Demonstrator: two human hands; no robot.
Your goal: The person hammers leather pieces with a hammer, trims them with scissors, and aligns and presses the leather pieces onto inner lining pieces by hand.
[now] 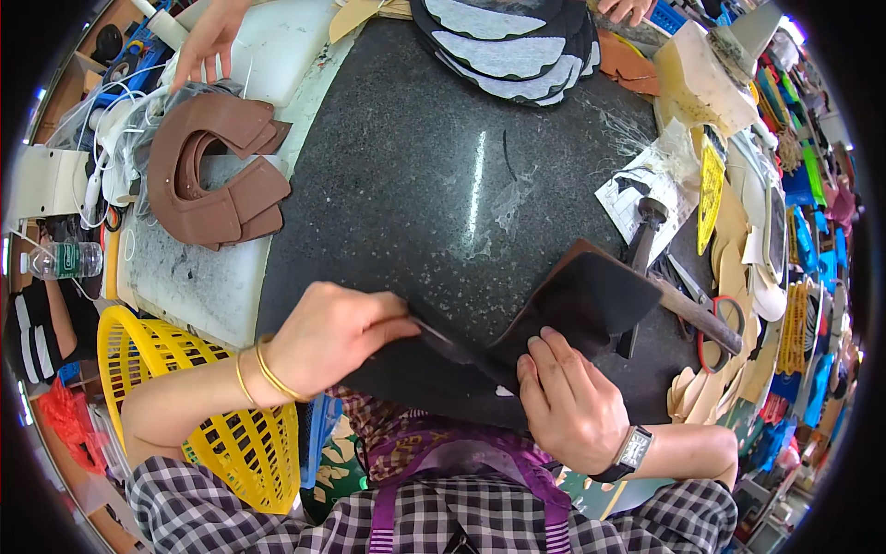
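Note:
My left hand (337, 328) pinches one end of a curved, dark leather-like piece (591, 300) between thumb and fingers. Over its wider part rests my right hand (572, 392), fingertips pressed on the black face. A thin brown edge shows along the top of this piece, which is bent and raised above a dark stone work surface (388, 175). Part of the right thumb's grip is hidden. Close beyond the right hand lies a hammer (697, 309) with a wooden handle, partly covered by the piece. Scissors (724, 342) with red and black handles lie beside it.
Stacked brown U-shaped pieces (198, 217) lie on a white board (175, 286) at left. Black-and-white cut pieces (503, 51) are at the far edge. A yellow basket (254, 452) stands by my left arm. Another person's hand (212, 42) reaches in at upper left.

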